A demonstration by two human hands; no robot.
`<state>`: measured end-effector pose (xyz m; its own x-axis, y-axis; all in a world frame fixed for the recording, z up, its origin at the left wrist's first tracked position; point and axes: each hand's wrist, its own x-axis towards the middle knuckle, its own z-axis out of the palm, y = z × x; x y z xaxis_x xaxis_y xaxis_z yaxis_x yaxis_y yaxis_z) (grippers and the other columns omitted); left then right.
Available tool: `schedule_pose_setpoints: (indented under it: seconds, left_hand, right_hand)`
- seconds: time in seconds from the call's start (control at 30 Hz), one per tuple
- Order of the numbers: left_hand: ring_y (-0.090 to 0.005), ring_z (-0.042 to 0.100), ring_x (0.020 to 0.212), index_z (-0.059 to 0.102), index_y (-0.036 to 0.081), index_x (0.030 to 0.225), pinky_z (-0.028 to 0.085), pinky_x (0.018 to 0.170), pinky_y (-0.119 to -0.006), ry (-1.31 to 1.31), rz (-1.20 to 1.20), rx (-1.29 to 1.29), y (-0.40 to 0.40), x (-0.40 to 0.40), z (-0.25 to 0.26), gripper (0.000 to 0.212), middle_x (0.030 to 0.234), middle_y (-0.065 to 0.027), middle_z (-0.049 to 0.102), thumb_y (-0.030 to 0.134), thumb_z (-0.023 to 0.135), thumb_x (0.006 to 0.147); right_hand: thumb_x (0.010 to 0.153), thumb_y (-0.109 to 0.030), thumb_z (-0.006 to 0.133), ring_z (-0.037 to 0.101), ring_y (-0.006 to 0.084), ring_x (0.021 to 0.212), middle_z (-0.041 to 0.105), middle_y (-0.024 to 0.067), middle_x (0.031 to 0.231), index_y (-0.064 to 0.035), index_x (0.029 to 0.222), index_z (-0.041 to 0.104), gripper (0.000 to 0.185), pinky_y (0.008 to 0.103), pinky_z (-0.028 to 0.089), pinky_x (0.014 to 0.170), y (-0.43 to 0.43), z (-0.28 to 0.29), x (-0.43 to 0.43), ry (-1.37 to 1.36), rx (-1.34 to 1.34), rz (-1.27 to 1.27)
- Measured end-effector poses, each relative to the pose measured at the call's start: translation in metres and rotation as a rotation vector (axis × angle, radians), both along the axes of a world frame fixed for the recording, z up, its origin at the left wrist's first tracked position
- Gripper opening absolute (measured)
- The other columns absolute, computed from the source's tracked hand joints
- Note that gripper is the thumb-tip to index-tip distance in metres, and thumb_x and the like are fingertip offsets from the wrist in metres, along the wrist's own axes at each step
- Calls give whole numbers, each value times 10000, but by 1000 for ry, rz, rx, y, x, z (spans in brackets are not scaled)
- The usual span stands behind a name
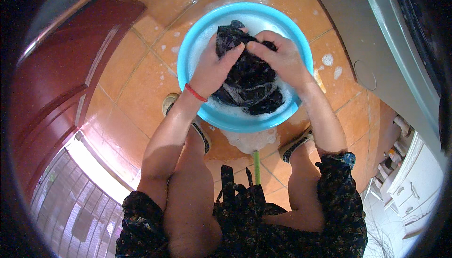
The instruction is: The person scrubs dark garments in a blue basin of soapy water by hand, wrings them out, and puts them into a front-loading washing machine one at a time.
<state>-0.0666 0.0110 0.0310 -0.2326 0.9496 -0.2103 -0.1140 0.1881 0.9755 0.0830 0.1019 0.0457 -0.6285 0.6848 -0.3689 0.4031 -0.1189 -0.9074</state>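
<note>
A wet black cloth garment is bunched up over a round light-blue plastic basin. My left hand, with a red cord on its wrist, grips the garment's left side, its thumb pressed on the fabric. On the other side, my right hand pinches the same fabric, the two thumbs nearly meeting. White suds cover the water around the cloth. The garment's lower folds hang into the foam. Some of my fingers are hidden behind the fabric.
Orange floor tiles around the basin are wet, with foam blobs. My feet in patterned shoes flank the basin. A green stick lies between my legs. A dark-red wooden door stands left, a grey appliance panel right, a white cabinet lower right.
</note>
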Motion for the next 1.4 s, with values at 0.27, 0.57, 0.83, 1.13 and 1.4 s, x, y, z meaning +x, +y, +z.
schedule_pose_setpoints:
  seconds: [0.27, 0.57, 0.83, 1.13, 1.4]
  left_hand:
    - [-219, 493, 1089, 416, 17, 1232, 397, 938, -352, -591, 63, -75, 4, -10, 8, 400, 1199, -121, 488, 22, 406, 832]
    - [-171, 499, 1048, 458, 38, 1169, 414, 906, -320, -703, -34, -207, 7, -10, 12, 298, 1127, -69, 509, 123, 454, 883]
    - [-82, 487, 744, 502, 76, 1014, 403, 619, -201, -135, 44, -55, 3, 12, 9, 151, 834, 1, 502, 133, 475, 877]
    - [-127, 497, 883, 521, 88, 932, 433, 748, -288, -358, 408, -221, 14, 3, -26, 101, 936, -21, 520, 123, 543, 840]
    - [-348, 587, 918, 622, -20, 961, 454, 797, -375, 563, -167, -581, 14, 9, -79, 338, 951, -251, 609, 264, 599, 779]
  right_hand:
    - [779, -131, 650, 507, 76, 829, 570, -19, 840, -66, 922, 601, 165, 230, 404, 775, 10, 2, 16, 237, -443, -207]
    - [789, -161, 640, 505, 126, 865, 527, 35, 978, -63, 1072, 537, 316, 263, 410, 794, 8, 3, 12, 333, -230, -246]
    - [773, -392, 639, 529, 131, 853, 590, 67, 895, -14, 984, 569, 438, 249, 421, 746, -16, 1, 2, -9, -335, -289]
    - [816, -91, 565, 508, 110, 860, 567, 31, 907, -74, 992, 583, 177, 249, 430, 739, -4, -22, 14, 204, -475, -328]
    - [843, -237, 506, 506, 386, 998, 538, 263, 1054, 59, 1014, 514, 342, 432, 385, 881, -20, -143, 24, -411, 538, 184]
